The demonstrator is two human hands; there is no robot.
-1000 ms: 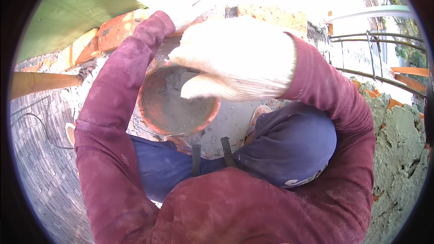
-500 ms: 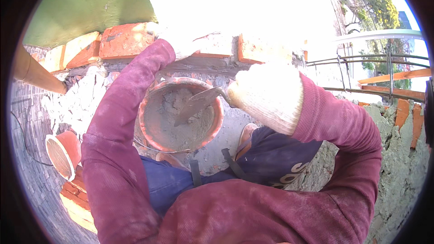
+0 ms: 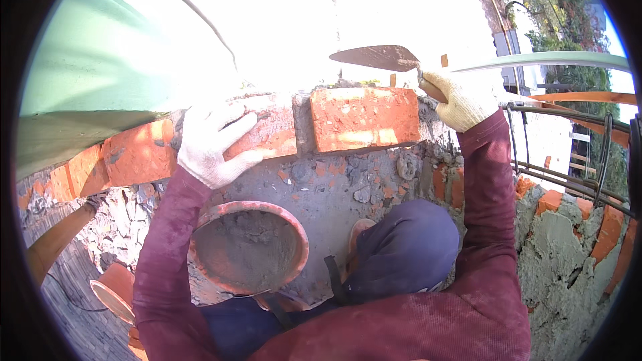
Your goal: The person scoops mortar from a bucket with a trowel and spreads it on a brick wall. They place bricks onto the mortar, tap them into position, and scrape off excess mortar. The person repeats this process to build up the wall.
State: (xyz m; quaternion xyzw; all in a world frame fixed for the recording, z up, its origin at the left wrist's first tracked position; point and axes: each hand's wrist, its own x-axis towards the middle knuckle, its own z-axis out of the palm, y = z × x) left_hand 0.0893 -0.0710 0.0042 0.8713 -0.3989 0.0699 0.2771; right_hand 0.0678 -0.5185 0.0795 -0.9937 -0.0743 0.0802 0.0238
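**Trowel Lifted Clear, Brick Being Seated**

Lifted out of the mortar pan since half a second ago, now hovering above the wall top: the brick trowel [image 3: 374,57], blade flat and pointing left, seemingly bare of mortar. Gripping its handle in a closed fist: the right hand [image 3: 458,99] in a knit work glove, raised past the far end of the top course. Pressing down with fingers spread flat, not pinching anything: the gloved left hand [image 3: 212,140], lying on the top-course brick [image 3: 267,130], which is sitting in the row just left of its neighbouring brick [image 3: 364,119], a mortar-filled joint between them. Resting low by the knees, against the rough mortared wall face [image 3: 334,184]: the round orange mortar pan [image 3: 249,247], holding a shallow grey smear.

Likely troubles from here, judged only from this view:

- Skewing the pressed brick out of line, through pushing on its near edge alone while the bed is wet.
- Squeezing the joint uneven, or spilling mortar down the face, through too hard a press.
- Striking the left fingers when tapping down with the trowel, both being close along the same course.
- Tipping the pan with a knee while leaning forward.
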